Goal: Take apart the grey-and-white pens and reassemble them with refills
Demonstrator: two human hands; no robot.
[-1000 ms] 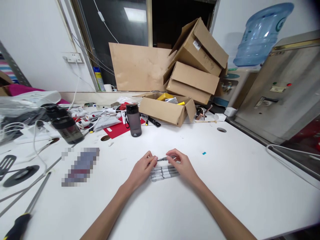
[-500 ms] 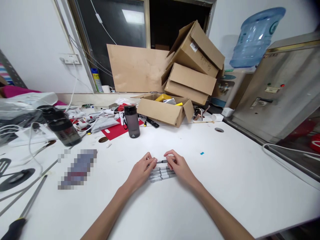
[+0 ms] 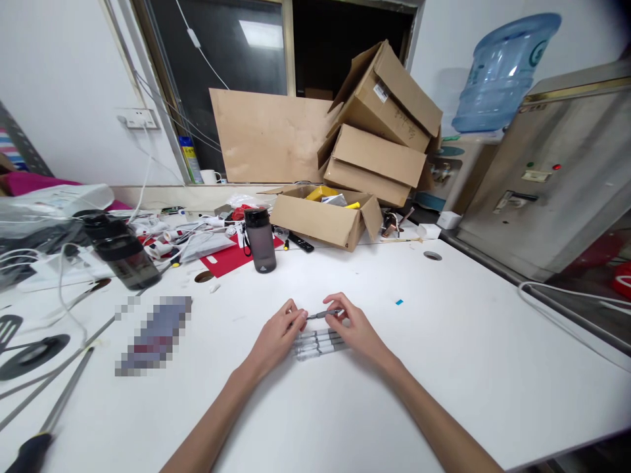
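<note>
A slim dark grey pen (image 3: 320, 315) spans the space between my two hands, above the white table. My left hand (image 3: 286, 327) pinches one end between thumb and fingers. Around the other end, the fingers of my right hand (image 3: 349, 320) are closed, and they cover its tip. Several clear pens with dark grips (image 3: 318, 345) lie side by side on the table just below, nearer to me. Their right ends are partly hidden by my right hand, and my left fingers are close to their left ends.
A dark water bottle (image 3: 260, 241) stands beyond my hands, near an open cardboard box (image 3: 315, 215). A blue scrap (image 3: 399, 302) lies to the right. At left are a blurred-out flat object (image 3: 160, 335), a second bottle (image 3: 121, 253), cables and a screwdriver (image 3: 54, 414).
The right end of the held pen has risen slightly, so it now tilts, and more of its dark body shows. My right fingers have shifted a little; the row of pens stays put.
</note>
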